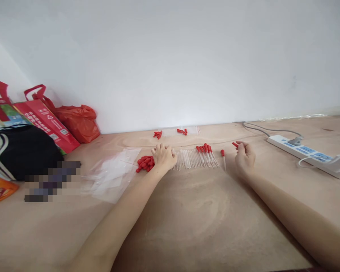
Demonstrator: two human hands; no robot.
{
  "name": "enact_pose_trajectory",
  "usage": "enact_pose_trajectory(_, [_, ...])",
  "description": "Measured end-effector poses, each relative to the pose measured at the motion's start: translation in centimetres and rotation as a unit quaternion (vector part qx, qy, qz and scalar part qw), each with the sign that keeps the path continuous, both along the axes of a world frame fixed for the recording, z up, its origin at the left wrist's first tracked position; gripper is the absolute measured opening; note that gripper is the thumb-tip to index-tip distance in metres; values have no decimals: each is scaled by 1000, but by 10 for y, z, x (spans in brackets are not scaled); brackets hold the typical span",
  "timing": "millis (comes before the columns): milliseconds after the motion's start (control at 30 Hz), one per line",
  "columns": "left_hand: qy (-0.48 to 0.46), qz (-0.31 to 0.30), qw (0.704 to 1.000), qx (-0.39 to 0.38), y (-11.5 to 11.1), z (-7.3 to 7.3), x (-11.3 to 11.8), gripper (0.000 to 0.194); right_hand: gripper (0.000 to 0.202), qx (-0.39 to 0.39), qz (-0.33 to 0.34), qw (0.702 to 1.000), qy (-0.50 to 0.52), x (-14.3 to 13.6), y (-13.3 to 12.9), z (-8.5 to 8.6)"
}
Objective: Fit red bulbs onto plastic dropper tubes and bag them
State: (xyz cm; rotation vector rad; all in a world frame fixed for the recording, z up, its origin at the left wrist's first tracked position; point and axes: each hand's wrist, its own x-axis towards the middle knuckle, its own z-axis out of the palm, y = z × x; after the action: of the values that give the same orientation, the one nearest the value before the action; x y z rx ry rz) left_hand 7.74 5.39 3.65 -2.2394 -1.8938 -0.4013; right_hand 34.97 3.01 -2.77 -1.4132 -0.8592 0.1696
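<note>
My left hand (pixel 164 156) rests low over the table, fingers bent and slightly apart, between a pile of red rubber bulbs (pixel 146 163) and a row of thin clear dropper tubes (pixel 185 159). Its fingertips are partly hidden, and I see nothing held in it. At the row's right end, several tubes carry red bulbs (pixel 205 148). One separate dropper (pixel 223 155) with a red bulb lies a little further right. My right hand (pixel 245 156) is raised beside it, closed on a red rubber bulb (pixel 235 144) that sticks out past the fingertips; whether a tube is attached is hidden.
Clear plastic bags (pixel 113 173) lie left of the pile. Small bags with red bulbs (pixel 183 131) lie near the wall. A white power strip (pixel 308 153) with cords is at right. Red shopping bags (pixel 45 121) and a black bag (pixel 28 151) stand at left.
</note>
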Motion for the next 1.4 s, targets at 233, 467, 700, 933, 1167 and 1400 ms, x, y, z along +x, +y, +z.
enact_pose_trajectory(233, [-22, -29, 999, -8, 4, -3, 17, 21, 52, -198, 66, 976, -64, 15, -6, 8])
enact_pose_trajectory(467, [-20, -2, 999, -46, 13, -11, 28, 32, 24, -326, 118, 924, -164, -5, -2, 11])
enact_pose_trajectory(700, [-23, 30, 996, -79, 19, -12, 30, 35, 26, -365, 151, 905, -156, -4, 14, 8])
enact_pose_trajectory(933, [-27, 39, 995, -83, 19, -12, 34, 32, 19, -383, 159, 899, -137, -7, 36, 11])
enact_pose_trajectory(1167, [-27, 29, 996, -77, 13, -10, 41, 39, 17, -366, 164, 906, -134, -8, 43, 15])
enact_pose_trajectory(1400, [-29, 49, 994, -95, 16, -5, 47, 41, 22, -327, 178, 918, -138, -4, 30, 10])
